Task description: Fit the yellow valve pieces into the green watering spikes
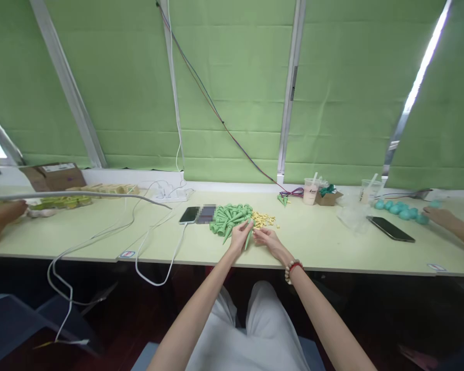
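Observation:
My left hand [241, 234] is closed around a green cone-shaped piece [248, 240], whose pointed end hangs down toward the table edge. Close beside it, my right hand [268, 240] has its fingers pinched near the cone's upper part; what sits between those fingertips is too small to make out. A pile of similar green cones [229, 216] lies just beyond my left hand. To the right of that pile, small yellow pieces [263, 219] are scattered on the table, behind my right hand.
Two phones [189, 215] lie left of the pile, one with a white cable [178, 252] running off the table edge. Toward the right are a drink cup [311, 191], a small box [328, 197], a plastic bag [353, 219] and a dark phone [390, 229]. Other people's hands [441, 217] appear at both sides.

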A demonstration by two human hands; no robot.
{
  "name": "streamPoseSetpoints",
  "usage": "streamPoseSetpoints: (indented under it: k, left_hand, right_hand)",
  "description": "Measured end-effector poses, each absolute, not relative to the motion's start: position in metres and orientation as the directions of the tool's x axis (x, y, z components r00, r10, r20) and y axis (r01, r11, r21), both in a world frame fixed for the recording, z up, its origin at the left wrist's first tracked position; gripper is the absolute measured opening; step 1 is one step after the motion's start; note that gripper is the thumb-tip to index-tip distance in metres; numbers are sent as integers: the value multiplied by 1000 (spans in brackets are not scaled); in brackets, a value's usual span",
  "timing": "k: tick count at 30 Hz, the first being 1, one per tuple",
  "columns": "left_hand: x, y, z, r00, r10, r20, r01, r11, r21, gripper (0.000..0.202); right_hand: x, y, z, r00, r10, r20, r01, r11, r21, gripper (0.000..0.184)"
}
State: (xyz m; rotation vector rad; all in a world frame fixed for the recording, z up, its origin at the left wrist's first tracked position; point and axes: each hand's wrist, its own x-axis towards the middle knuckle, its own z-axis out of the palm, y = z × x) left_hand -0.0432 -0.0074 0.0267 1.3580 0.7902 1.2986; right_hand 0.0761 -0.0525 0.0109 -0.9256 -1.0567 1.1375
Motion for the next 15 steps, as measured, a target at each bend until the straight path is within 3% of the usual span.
streamPoseSetpoints:
  k: [3, 9, 15]
  left_hand:
    - [-44, -7, 27, 196, 924, 329, -194, -293, 936, 42]
    - [-42, -7, 27, 297, 914, 275, -135, -245, 960, 57]
    - [-39, -15, 28, 471, 852, 229, -104, -204, 973, 46]
  right_hand:
    - [74, -51, 9, 102, 978, 183, -275, 205, -940, 28]
    - [76, -48, 9, 147, 974, 171, -321, 211, -924, 30]
    - [78, -52, 12, 180, 965, 193, -301, 241, -923, 28]
